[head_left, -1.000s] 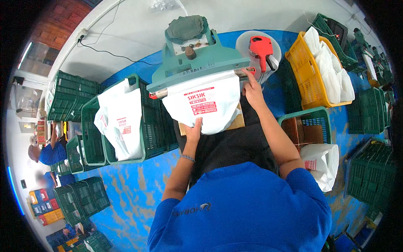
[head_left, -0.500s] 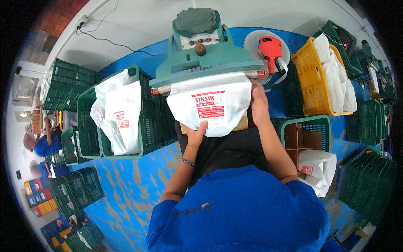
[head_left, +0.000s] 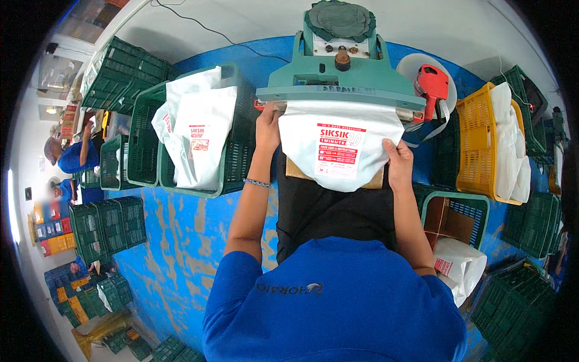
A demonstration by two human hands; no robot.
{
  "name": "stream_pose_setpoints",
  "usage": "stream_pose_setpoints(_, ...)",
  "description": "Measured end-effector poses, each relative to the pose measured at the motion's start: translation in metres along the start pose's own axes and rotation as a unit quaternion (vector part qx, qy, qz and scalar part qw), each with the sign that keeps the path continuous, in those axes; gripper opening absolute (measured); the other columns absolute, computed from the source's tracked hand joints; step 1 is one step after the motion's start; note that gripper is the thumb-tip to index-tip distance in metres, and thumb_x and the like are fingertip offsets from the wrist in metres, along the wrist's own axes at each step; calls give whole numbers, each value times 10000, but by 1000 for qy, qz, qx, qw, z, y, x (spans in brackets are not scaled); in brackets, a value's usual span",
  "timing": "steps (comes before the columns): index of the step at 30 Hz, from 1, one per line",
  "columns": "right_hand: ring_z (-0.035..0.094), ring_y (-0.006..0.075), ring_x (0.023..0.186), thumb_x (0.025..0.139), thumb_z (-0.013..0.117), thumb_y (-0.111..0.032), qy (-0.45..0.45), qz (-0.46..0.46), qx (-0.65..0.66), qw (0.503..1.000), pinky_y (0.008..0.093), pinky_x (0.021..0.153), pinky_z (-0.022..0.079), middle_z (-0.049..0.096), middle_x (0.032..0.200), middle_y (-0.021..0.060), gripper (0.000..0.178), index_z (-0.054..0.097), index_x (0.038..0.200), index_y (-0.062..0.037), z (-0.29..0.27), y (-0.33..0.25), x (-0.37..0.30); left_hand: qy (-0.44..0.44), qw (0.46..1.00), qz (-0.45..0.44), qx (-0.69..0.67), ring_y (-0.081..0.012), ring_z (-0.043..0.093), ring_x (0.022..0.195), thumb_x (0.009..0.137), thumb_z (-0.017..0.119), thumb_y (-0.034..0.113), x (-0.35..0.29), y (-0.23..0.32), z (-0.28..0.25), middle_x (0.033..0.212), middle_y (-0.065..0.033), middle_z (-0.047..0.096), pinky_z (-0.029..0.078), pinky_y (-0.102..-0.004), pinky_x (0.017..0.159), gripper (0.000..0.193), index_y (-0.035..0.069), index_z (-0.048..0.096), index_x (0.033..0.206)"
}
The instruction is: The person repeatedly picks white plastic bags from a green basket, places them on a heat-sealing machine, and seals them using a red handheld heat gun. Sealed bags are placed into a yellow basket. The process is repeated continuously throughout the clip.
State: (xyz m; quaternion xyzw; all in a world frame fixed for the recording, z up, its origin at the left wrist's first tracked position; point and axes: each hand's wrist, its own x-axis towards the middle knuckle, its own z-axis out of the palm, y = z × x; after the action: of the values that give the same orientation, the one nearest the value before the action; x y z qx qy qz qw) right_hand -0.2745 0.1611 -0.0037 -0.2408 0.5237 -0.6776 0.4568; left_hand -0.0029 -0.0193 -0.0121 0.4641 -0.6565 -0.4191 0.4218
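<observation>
A white plastic bag (head_left: 307, 142) with red print hangs flat from the jaw of a green bag sealer (head_left: 338, 81). Its top edge is under the sealer's bar, and its rounded lower end lies over a tan board (head_left: 295, 170). My left hand (head_left: 267, 130) is closed at the bag's upper left corner, close under the bar's left end; its fingertips are partly hidden there. On the opposite side, my right hand (head_left: 399, 163) pinches the bag's right edge between thumb and fingers.
Left of the sealer, a green crate (head_left: 228, 172) holds similar white bags (head_left: 208, 130). At right stand a red tape dispenser (head_left: 433, 84), a yellow crate (head_left: 473, 145) with white bags, and a green crate (head_left: 456, 196) beside a bag (head_left: 461, 265). Other people (head_left: 84, 155) are at far left.
My left hand has gone from the bag's lower edge up to its upper left corner. My right hand has slid down the right edge. The whole view has shifted, moving the scene rightward.
</observation>
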Motion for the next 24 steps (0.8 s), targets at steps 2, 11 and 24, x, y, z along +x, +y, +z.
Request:
stream_pose_setpoints(2,570,81,835,880,634,-169,-3,-2,2,1000,228,771,437,653,976,43,262,624,1063,18,-1,0,0,-21,999,4,-45,-207,580,910,841,474,31,9,-4,2,1021,-136,626,437,-292,838,303,-25,563,1125)
stream_pose_setpoints(11,571,91,870,868,650,-198,-32,40,20,998,242,795,436,641,1000,53,312,608,1092,15,1,-16,-3,-69,904,-229,-354,-94,493,666,853,509,128,8,5,-14,712,-9,518,405,-217,616,305,-12,602,1108)
stream_pose_setpoints(24,602,136,841,843,657,-226,-12,114,17,993,270,768,458,650,975,96,361,613,1071,51,18,-60,34,-77,873,-273,-396,-223,541,1119,900,574,226,-76,26,9,1212,-112,564,377,-374,1004,441,-49,476,1230)
